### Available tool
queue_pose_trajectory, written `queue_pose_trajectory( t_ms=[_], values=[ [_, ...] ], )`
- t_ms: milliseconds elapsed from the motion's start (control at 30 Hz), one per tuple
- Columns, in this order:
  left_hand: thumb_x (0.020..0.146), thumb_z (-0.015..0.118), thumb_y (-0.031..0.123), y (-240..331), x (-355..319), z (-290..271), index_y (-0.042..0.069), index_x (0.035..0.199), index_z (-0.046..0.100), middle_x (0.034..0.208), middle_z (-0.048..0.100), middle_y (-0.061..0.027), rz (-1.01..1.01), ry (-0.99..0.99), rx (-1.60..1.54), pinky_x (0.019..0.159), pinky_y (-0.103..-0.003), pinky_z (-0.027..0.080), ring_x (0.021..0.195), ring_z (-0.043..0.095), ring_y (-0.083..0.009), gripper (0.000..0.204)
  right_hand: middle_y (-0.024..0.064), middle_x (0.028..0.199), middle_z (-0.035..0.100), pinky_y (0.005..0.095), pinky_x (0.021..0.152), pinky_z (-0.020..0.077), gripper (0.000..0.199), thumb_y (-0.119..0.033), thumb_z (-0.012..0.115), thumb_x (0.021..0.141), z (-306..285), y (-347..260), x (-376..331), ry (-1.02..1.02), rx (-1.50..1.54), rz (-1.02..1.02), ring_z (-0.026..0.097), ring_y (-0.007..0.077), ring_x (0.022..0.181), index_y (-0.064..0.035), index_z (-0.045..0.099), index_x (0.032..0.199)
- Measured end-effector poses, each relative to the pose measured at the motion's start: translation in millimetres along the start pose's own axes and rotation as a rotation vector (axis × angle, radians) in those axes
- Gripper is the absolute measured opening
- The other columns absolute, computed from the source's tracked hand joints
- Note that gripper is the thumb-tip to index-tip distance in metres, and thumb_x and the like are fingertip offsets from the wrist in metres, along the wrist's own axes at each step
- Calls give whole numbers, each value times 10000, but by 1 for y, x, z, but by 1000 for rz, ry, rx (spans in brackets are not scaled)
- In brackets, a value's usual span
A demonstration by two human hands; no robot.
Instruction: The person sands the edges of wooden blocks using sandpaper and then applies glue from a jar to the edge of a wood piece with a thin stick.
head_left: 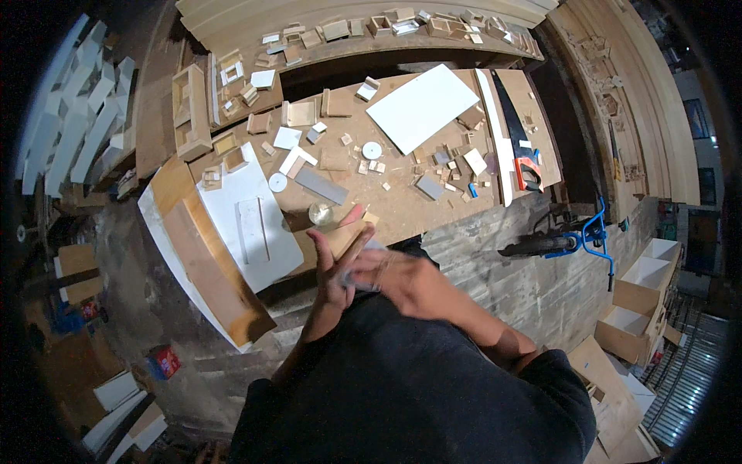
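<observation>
My left hand (334, 267) is raised in front of my chest at the near edge of the workbench (402, 205), fingers straight and pointing up and to the right. My right hand (406, 282) reaches across from the right and presses against the left palm; it is blurred. A small pale scrap (362, 275) shows between the two hands, under the right fingers; what it is cannot be made out. Just beyond the fingertips lie a tan wooden block (340, 236) and a small round clear lid (321, 213).
The bench holds a large white board (421, 104), a handsaw with a red and black handle (519, 151), two white discs (372, 150), a grey strip (321, 185) and several wood offcuts. A white panel (255, 224) lies left. A blue bicycle (576, 236) and open boxes (645, 298) stand right.
</observation>
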State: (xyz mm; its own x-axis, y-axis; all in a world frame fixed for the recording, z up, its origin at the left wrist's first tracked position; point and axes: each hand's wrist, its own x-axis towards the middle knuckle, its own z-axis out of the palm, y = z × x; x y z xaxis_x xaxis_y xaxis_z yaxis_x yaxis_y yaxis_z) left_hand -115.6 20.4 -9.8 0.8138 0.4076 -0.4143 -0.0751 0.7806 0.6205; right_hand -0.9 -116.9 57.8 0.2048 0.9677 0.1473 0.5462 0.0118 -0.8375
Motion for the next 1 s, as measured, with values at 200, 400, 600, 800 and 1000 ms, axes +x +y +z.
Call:
queue_pose_trajectory(
  t_ms=[200,400,600,800,1000],
  values=[
    [937,496,729,64,-27,26,15,1531,388,1206,603,-103,461,-122,-225,965,-353,490,1115,577,-218,935,173,1195,713,379,943,543,347,50,607,879,-42,31,-6,302,-28,299,703,341,1088,-1,677,1215],
    [969,619,492,212,-77,41,104,1282,580,1221,618,-203,375,-951,339,898,-501,532,1106,612,-329,500,171,1184,726,348,968,525,308,36,618,890,-28,20,2,202,76,372,700,289,1135,-16,720,1175],
    [913,639,223,214,-108,68,108,775,636,740,706,-111,926,-833,464,558,-389,506,609,641,-240,179,185,1164,710,396,822,554,303,0,625,888,-26,20,3,200,63,252,695,408,950,-35,701,1179],
    [870,682,175,188,-123,71,72,872,631,710,688,-86,1040,-754,490,516,-306,477,574,619,-212,114,167,1184,729,329,909,541,292,14,610,913,-38,29,-7,235,61,361,722,282,1082,-19,720,1181],
    [772,751,218,217,-119,131,115,1000,515,890,606,-142,530,-835,732,654,-432,523,709,570,-272,344,170,1185,726,317,883,541,286,4,625,911,-36,37,-15,215,91,427,730,276,1058,-16,717,1181]
  ],
)
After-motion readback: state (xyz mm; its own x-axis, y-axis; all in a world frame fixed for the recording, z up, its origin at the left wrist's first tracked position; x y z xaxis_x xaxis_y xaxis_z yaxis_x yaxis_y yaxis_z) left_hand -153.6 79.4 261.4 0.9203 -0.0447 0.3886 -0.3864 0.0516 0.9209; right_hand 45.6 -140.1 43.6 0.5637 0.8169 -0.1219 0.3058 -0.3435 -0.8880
